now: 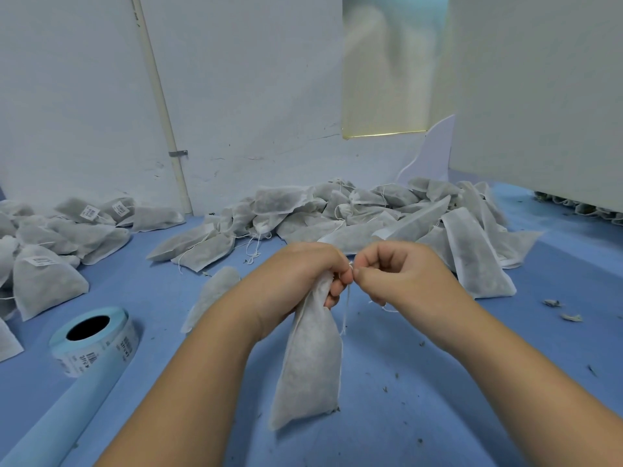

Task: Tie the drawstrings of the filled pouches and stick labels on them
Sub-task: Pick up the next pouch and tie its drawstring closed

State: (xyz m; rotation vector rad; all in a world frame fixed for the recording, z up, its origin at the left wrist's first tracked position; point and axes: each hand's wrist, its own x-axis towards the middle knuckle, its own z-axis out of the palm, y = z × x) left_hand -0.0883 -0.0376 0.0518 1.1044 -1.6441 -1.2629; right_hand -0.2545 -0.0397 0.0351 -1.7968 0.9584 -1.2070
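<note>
Open blue surface flanks both forearms; a label roll sits near-left. The left hand grips the neck of a filled pouch reaching down to the surface, with the right hand pinching its drawstring just beside. Farther, loose pouches heap along the white wall, and labelled pouches lie at the left edge.

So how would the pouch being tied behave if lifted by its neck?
Probably floppy: the pouch hangs limp and creased below the left hand gripping its neck. Likely light, being thin fabric with loose fill. The right hand pinches its drawstring, so it may swing.
</note>
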